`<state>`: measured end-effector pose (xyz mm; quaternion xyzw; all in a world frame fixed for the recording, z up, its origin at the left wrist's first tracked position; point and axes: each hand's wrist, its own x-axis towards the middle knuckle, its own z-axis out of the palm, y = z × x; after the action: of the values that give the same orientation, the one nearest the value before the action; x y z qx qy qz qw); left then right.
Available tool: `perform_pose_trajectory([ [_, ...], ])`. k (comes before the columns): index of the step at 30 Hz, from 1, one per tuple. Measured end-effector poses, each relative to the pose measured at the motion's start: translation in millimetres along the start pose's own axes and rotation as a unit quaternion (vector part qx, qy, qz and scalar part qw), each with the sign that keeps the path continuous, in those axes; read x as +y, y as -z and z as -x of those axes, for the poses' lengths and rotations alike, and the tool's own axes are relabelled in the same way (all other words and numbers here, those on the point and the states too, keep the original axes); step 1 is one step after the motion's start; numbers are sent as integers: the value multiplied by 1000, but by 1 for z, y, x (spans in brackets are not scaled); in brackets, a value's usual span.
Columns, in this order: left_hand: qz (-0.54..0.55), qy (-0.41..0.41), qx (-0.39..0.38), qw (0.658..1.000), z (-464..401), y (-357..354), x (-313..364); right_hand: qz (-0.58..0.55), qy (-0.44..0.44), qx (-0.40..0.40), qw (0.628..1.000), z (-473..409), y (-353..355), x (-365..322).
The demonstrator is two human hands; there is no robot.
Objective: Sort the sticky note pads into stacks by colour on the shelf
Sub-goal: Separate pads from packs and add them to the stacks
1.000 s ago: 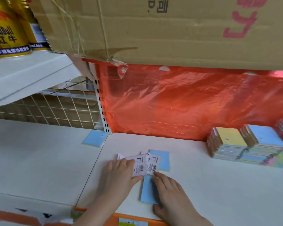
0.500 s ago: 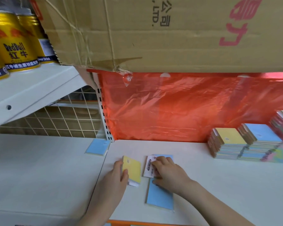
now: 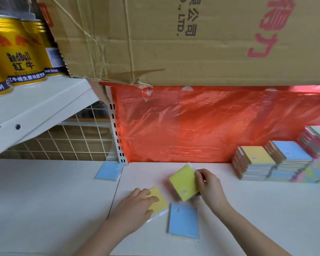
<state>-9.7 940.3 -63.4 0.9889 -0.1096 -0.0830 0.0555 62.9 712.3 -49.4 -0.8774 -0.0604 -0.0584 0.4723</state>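
Far left on the shelf [image 3: 44, 200]: lone blue pad [image 3: 109, 171]. Left hand [image 3: 135, 207], fingers straight, pressed flat on yellow pad [image 3: 158, 202]. Beside it, blue pad near the front edge [image 3: 183, 221]. Right hand [image 3: 210, 183] pinched tilted yellow pad [image 3: 184, 182], lifted. Far right, mixed-colour stacks [image 3: 277, 163].

Bright, even daylight; glare on the red plastic sheet [image 3: 201, 126], soft shadows under the hands, edges bowed and slightly blurred.

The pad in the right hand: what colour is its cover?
Yellow, clearest in the head view.
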Motion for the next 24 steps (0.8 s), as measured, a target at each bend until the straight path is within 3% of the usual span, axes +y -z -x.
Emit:
perform_pose_trajectory([
  [2, -54, 7, -31, 998, 0, 3, 6, -46, -76, -23, 996, 6, -4, 9],
  [4, -99, 17, -57, 993, 0, 5, 12, -19, -101, -60, 993, 14, -6, 17],
  [7, -111, 37, -61, 991, -5, 11, 13, 175, -40, -114, 977, 25, 0, 16],
  [10, -89, 23, -45, 995, -12, 21, 3, 377, 43, -125, 917, 22, 11, 3],
  [13, -43, -17, -52, 998, -20, 23, -8, 338, 118, -235, 904, 10, 14, -4],
  [16, -13, -42, -80, 996, -22, 25, -8, 340, 147, -340, 864, 0, 6, -6],
  [24, -50, -44, -100, 993, -20, 22, 1, 377, 191, -305, 853, -6, 6, 5],
])
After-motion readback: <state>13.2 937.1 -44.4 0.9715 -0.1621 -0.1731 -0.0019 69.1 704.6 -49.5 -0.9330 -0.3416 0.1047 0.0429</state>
